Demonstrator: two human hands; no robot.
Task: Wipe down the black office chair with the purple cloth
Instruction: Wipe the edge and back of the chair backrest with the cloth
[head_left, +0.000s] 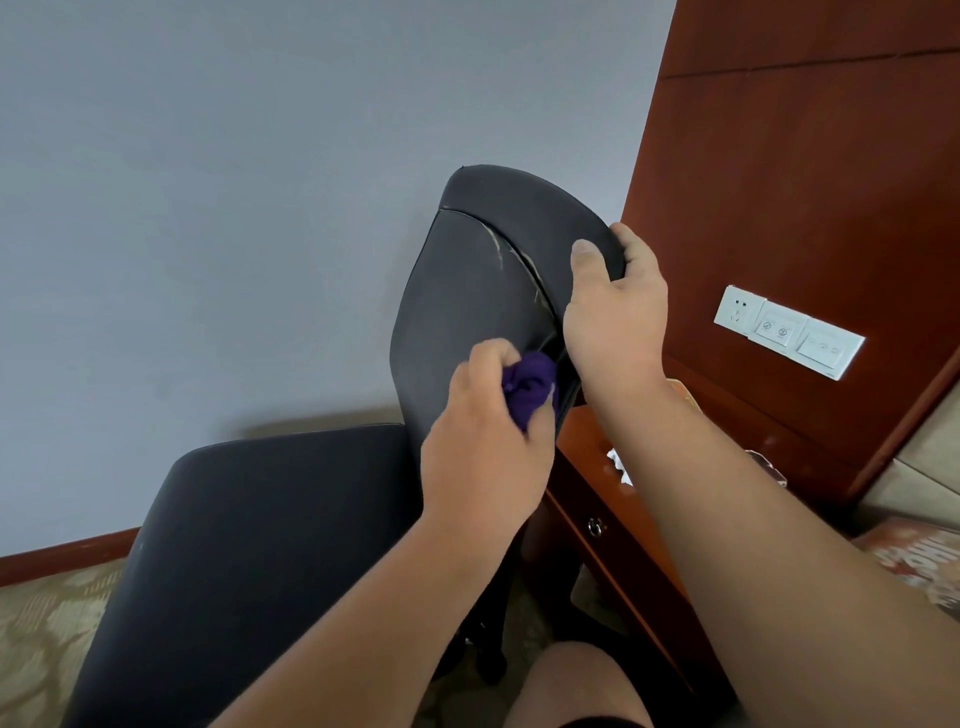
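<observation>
One black padded office chair (467, 291), two bare hands, one bunched purple cloth (530, 382). The left hand (483, 452) grips the cloth in curled fingers and presses it to the lower right of the chair's backrest front, next to a seam with pale scuffs. The right hand (618, 317) clamps the backrest's upper right edge, thumb on the front, fingers wrapped behind. The chair's seat (249, 545) shows bottom left, cut off by the frame edge. The chair's base is mostly hidden under seat and arms.

Three white wall plates (787, 332) sit in a row on the reddish wood panel (805, 182); the leftmost is a socket, markings on the other two are too small to read. One reddish wooden cabinet (623, 561) stands just beside the chair, with one metal drawer knob (596, 527). The drawer is shut, contents hidden. A small white crumpled thing (618, 465) lies on the cabinet top, half covered by the right forearm, unclear what it is. One bare knee (571, 680) at the bottom. Grey wall (234, 208), patterned carpet (36, 623).
</observation>
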